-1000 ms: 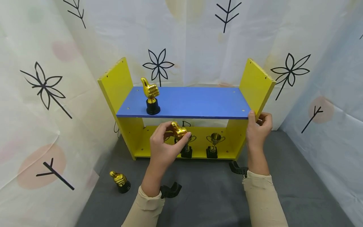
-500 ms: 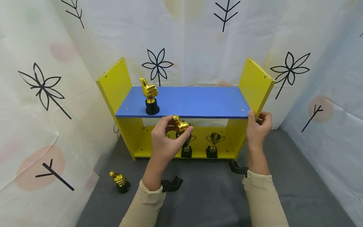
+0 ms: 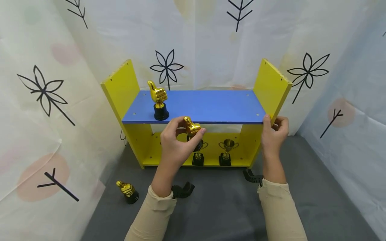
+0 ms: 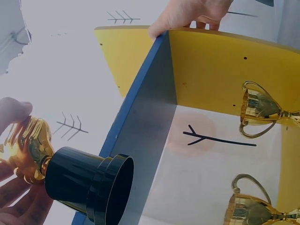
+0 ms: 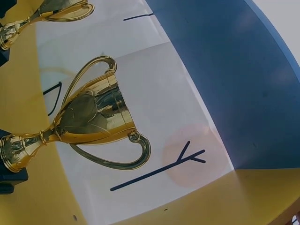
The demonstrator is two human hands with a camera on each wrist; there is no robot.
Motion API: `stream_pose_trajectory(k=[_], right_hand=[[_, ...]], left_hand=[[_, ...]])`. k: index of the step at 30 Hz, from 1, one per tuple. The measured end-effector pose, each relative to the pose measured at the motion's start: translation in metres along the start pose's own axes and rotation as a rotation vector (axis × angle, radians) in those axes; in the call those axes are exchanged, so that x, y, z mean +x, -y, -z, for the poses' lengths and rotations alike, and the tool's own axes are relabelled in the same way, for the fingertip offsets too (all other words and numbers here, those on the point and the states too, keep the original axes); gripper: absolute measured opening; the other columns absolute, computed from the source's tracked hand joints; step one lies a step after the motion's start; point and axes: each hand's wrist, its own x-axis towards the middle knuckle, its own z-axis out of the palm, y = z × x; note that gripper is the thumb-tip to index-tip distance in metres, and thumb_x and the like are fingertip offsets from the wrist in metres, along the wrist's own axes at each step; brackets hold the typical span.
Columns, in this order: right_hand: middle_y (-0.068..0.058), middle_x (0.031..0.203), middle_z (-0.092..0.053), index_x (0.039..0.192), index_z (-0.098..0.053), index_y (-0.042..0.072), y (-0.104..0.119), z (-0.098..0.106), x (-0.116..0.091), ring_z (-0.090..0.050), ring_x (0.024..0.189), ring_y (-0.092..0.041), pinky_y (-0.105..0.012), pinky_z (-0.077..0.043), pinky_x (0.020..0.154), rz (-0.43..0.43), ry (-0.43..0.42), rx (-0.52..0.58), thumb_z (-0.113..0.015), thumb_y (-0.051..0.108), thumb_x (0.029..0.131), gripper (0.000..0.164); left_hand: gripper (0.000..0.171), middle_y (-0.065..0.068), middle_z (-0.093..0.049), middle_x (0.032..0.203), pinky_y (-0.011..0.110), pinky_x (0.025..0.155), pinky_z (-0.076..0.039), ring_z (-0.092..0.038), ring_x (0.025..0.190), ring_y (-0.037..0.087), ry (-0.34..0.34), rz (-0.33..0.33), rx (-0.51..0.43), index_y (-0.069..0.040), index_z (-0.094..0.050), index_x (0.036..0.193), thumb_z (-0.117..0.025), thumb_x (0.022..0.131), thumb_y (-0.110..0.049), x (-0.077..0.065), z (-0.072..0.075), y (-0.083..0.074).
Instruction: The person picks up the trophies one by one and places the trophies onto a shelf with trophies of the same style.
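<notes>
My left hand grips a gold thumbs-up trophy by its golden top, in front of the blue shelf's front edge. In the left wrist view its black base points toward the lower right, beside the blue board. My right hand holds the front edge of the yellow right side panel, its thumb at the blue shelf's corner. Another thumbs-up trophy stands upright on the left of the blue shelf. A third thumbs-up trophy is on the grey floor at the left.
On the yellow bottom shelf stand gold two-handled trophy cups, one cup at the right and another cup partly behind the left hand. A patterned white cloth hangs behind and at both sides. Grey cloth covers the floor.
My left hand has risen slightly with the thumbs-up trophy, from below the blue shelf's front edge to about its level. The right hand keeps its hold on the side panel.
</notes>
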Motion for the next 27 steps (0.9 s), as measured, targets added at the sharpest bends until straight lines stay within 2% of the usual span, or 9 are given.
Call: stream_pose_trajectory(k=[4,13,19,27], right_hand=[[0.006,0.095,-0.055,0.091,-0.055,0.025,-0.004,0.000,0.001,-0.051,0.083,-0.012,-0.027,-0.042,0.077,-0.007,-0.011,-0.006,-0.068,0.021,0.099,0.016],[0.009,0.098,-0.055,0.095,-0.056,0.026,-0.033,-0.001,0.016,-0.053,0.086,-0.012,-0.028,-0.043,0.078,-0.019,0.002,-0.027,-0.071,0.030,0.099,0.016],[0.006,0.095,-0.057,0.095,-0.060,0.022,-0.035,0.000,0.016,-0.052,0.082,-0.015,-0.028,-0.043,0.075,0.003,-0.013,0.003,-0.073,0.028,0.098,0.015],[0.006,0.099,-0.056,0.100,-0.061,0.022,-0.034,0.001,0.016,-0.052,0.085,-0.015,-0.029,-0.043,0.078,-0.008,-0.006,-0.008,-0.071,0.030,0.099,0.013]], left_hand=[[0.047,0.010,-0.071,0.102,0.031,0.076,-0.064,-0.070,0.091,0.021,0.004,-0.009,0.008,0.002,-0.070,0.115,-0.093,0.083,-0.023,0.004,-0.001,0.000],[0.046,0.010,-0.070,0.103,0.031,0.078,-0.064,-0.070,0.091,0.020,0.011,-0.009,-0.005,0.000,-0.069,0.116,-0.093,0.084,-0.024,0.008,-0.003,-0.003],[0.047,0.010,-0.070,0.104,0.032,0.078,-0.064,-0.071,0.093,0.020,0.015,-0.007,0.004,-0.001,-0.070,0.117,-0.093,0.084,-0.025,0.011,-0.004,-0.003],[0.048,0.009,-0.069,0.103,0.030,0.077,-0.064,-0.070,0.091,0.016,0.031,-0.021,-0.024,-0.002,-0.069,0.119,-0.092,0.085,-0.026,0.017,-0.005,-0.008]])
